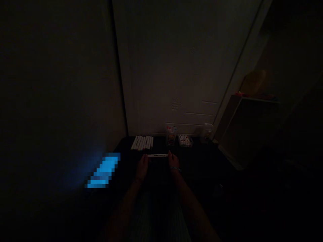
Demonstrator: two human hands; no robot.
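Observation:
A white marker pen (pixel 157 155) lies crosswise between my two hands, dark print along its barrel. My left hand (pixel 143 165) pinches its left end, and my right hand (pixel 173 160), with a band at the wrist, grips the right end. Beyond my left hand a row of white markers (pixel 142 143) lies side by side on the dark table (pixel 202 161). Past the held pen stands a clear case (pixel 171 136) with a few red-tipped and other pens in it. To its right is a small white box (pixel 185 140) with dark and reddish marks.
The room is very dark. A glowing blue, pixelated screen (pixel 104 170) is at the table's left. Another clear container (pixel 207 133) stands at the back right, near a panelled wall (pixel 171 67). Further right is a shelf unit (pixel 228 117) with a yellowish object (pixel 254 82) on top.

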